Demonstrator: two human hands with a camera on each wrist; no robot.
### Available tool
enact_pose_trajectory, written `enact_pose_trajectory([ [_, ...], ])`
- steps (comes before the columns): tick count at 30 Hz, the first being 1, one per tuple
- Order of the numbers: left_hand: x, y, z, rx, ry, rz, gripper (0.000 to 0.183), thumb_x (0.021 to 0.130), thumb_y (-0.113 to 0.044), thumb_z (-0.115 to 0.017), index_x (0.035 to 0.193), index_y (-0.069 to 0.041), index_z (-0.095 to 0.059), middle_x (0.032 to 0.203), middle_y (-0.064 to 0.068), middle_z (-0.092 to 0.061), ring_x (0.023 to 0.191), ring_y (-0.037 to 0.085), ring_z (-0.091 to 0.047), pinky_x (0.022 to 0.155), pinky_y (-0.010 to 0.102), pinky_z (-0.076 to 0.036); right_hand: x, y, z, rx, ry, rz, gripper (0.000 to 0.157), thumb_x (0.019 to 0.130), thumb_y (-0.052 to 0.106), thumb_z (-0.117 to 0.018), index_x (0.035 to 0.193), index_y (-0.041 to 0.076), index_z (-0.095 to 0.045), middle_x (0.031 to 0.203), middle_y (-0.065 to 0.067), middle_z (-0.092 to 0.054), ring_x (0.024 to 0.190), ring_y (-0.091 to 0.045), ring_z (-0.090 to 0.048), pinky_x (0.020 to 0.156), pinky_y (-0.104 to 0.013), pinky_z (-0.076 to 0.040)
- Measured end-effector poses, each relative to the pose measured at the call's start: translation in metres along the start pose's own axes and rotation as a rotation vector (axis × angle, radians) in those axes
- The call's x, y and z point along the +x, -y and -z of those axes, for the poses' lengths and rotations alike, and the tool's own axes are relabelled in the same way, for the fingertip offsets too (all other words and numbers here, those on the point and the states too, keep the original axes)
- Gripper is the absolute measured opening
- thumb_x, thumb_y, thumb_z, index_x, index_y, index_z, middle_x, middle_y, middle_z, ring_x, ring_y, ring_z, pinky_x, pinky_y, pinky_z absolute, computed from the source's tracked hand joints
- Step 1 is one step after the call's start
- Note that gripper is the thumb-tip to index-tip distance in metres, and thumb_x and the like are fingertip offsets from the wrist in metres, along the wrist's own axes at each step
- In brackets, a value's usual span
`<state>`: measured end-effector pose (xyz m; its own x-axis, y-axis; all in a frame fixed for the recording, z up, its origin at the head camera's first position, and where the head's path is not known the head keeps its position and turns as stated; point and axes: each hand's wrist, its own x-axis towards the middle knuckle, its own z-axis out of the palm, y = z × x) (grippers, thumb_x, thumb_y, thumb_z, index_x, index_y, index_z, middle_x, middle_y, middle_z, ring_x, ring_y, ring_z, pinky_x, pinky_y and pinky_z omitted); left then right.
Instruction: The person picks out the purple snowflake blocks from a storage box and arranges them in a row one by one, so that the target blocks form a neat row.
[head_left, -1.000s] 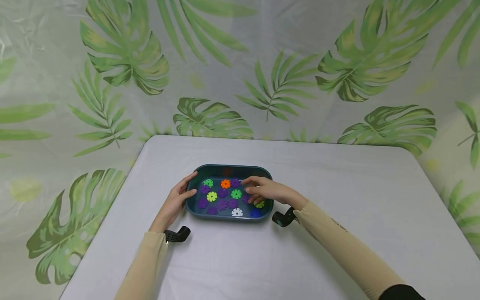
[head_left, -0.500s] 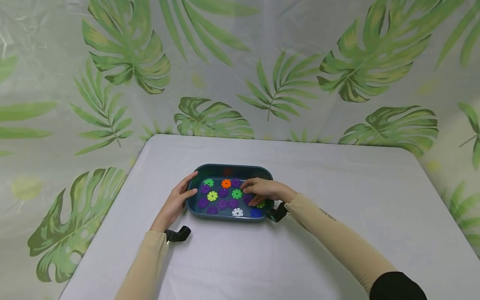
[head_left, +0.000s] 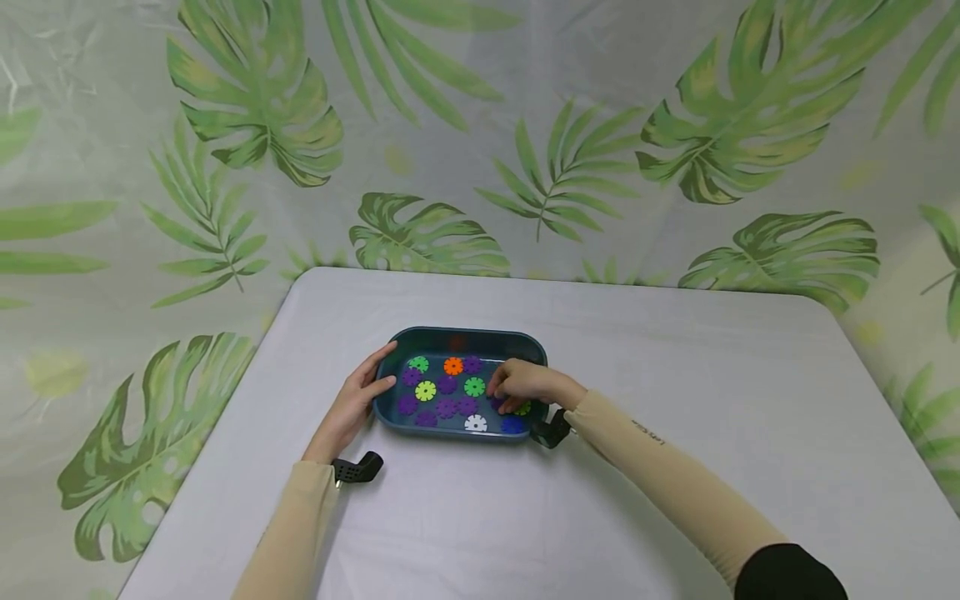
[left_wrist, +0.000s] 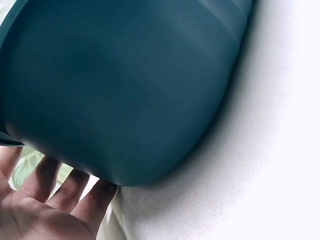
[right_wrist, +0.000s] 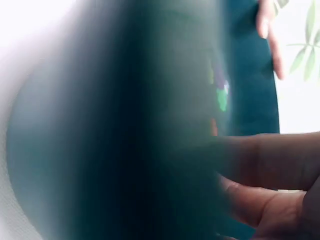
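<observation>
In the head view, my left hand holds the left end of the dark teal tray, thumb over the rim and fingers along the outer wall. The left wrist view has those fingers against the tray's outside. Inside the tray, at its right end, my right hand reaches down with bent fingers. Its fingertips are right at a purple interlocking disc; I cannot tell whether they pinch it. A green disc lies just left of them, a yellow-green disc partly under the hand.
Several more notched discs lie flat in the tray, among them an orange disc, a white disc, a blue disc and a yellow disc. Under the tray is a white-covered table, with a leaf-patterned curtain behind.
My right hand has moved slightly left and lower into the tray, its outstretched fingers drawing in over the purple disc. The left hand keeps its place on the tray.
</observation>
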<state>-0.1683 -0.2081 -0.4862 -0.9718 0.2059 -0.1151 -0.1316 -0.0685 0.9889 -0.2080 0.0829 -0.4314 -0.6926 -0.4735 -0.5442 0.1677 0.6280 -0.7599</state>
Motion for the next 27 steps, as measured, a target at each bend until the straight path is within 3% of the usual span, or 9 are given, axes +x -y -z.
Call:
enact_pose_trajectory([
  [5,0.001,0.001,0.001,0.007,-0.007,-0.001,0.056,0.098,-0.007,-0.053,0.150,-0.017,-0.035,0.158,-0.002,-0.017,0.144,0.017,-0.009,0.114,0.044,-0.015,0.000,-0.002,-0.004,-0.083,-0.062,0.039,0.013,0.090,-0.008,-0.051,0.091,-0.009,-0.064,0.079,-0.012,-0.064,0.064,-0.015,-0.061,0.068,-0.029,-0.056],
  [10,0.003,0.003,0.001,0.037,-0.013,-0.004,0.056,0.098,-0.008,-0.054,0.150,-0.017,-0.035,0.158,0.001,-0.017,0.144,0.019,-0.009,0.114,0.047,-0.013,-0.003,-0.002,-0.005,-0.098,-0.086,0.090,0.012,0.092,-0.005,-0.053,0.089,-0.007,-0.064,0.076,-0.010,-0.064,0.062,-0.014,-0.060,0.065,-0.028,-0.055],
  [19,0.002,0.003,0.000,0.078,0.007,-0.050,0.055,0.099,-0.007,-0.051,0.150,-0.016,-0.033,0.158,0.001,-0.017,0.144,0.019,-0.009,0.114,0.044,-0.013,-0.020,-0.009,0.007,-0.002,-0.115,0.313,0.018,0.093,-0.001,-0.051,0.104,-0.003,-0.064,0.075,-0.008,-0.055,0.058,-0.020,-0.053,0.060,-0.039,-0.052],
  [27,-0.001,0.002,0.000,0.120,0.025,-0.083,0.055,0.100,-0.008,-0.049,0.151,-0.015,-0.031,0.158,0.002,-0.016,0.144,0.019,-0.007,0.115,0.043,-0.012,-0.047,-0.036,0.037,0.171,-0.257,0.327,0.018,0.094,0.005,-0.054,0.107,-0.007,-0.060,0.080,-0.010,-0.058,0.063,-0.016,-0.054,0.059,-0.029,-0.052],
])
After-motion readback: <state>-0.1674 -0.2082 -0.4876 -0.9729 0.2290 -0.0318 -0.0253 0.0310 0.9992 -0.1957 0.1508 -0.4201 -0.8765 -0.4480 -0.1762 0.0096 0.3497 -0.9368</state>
